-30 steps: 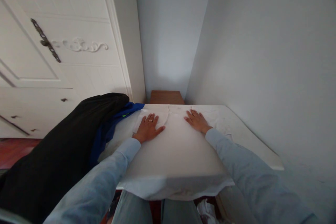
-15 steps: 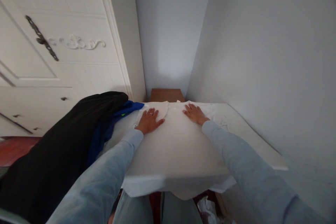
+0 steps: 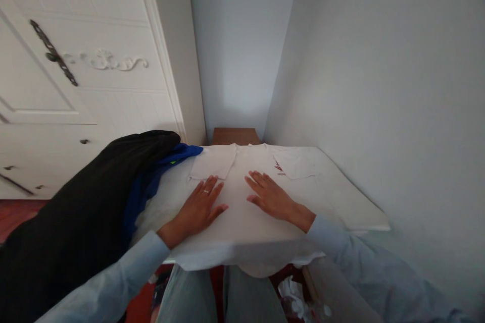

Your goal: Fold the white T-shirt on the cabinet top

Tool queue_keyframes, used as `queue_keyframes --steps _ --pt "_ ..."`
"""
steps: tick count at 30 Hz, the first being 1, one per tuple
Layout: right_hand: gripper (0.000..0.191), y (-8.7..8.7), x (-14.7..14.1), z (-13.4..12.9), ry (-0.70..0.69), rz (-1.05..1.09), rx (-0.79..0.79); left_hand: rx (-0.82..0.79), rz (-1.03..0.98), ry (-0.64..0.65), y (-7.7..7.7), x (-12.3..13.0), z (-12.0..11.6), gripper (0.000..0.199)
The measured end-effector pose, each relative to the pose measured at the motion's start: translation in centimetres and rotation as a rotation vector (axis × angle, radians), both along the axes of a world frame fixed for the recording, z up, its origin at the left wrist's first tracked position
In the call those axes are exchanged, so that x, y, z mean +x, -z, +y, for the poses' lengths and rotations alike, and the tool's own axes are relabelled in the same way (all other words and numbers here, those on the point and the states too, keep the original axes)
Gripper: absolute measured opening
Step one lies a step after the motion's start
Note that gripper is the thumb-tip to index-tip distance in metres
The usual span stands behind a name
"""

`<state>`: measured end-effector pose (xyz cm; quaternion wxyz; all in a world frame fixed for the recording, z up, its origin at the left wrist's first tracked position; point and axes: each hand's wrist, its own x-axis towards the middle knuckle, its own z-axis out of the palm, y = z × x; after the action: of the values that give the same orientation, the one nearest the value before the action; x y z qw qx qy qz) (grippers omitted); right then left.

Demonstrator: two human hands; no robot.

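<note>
A white shirt [image 3: 242, 222] lies spread over a white-topped table, its near edge hanging over the front. Both sleeves are folded inward at the far end, and a small dark red print shows beside the right sleeve [image 3: 297, 162]. My left hand [image 3: 199, 207] rests flat on the shirt just below the left sleeve [image 3: 212, 161], a ring on one finger. To its right, my right hand [image 3: 270, 196] lies on the fabric with fingers spread. Neither hand grips anything.
Black clothing [image 3: 87, 197] and a blue garment [image 3: 151, 181] are heaped along the left side. A white wardrobe [image 3: 113, 96] stands behind them. Grey walls meet behind a brown wooden piece [image 3: 235, 136]. Crumpled white material [image 3: 291, 292] lies below the table.
Both hands have moved back toward me over the shirt, uncovering the folded sleeves and the dark red print. The view has shifted slightly.
</note>
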<state>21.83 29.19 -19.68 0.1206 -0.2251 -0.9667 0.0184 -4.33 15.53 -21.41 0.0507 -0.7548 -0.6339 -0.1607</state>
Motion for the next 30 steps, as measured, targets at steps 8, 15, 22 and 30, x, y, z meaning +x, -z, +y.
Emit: queue_keyframes --steps 8,15,22,30 --pt "0.065 1.0 8.5 -3.2 0.01 -0.105 -0.131 0.006 -0.008 0.05 1.2 -0.6 -3.4 0.064" --pt "0.061 2.1 19.2 -2.2 0.305 -0.09 -0.093 -0.014 -0.057 0.074 1.5 -1.4 -2.3 0.065" --pt "0.072 5.3 24.9 -5.5 0.66 0.339 -0.041 0.245 -0.332 -0.02 -1.2 -0.3 -4.3 0.051" --pt "0.064 14.1 19.4 -13.3 1.022 1.082 -0.431 0.907 -0.802 -0.753 4.8 7.4 -12.5 0.031"
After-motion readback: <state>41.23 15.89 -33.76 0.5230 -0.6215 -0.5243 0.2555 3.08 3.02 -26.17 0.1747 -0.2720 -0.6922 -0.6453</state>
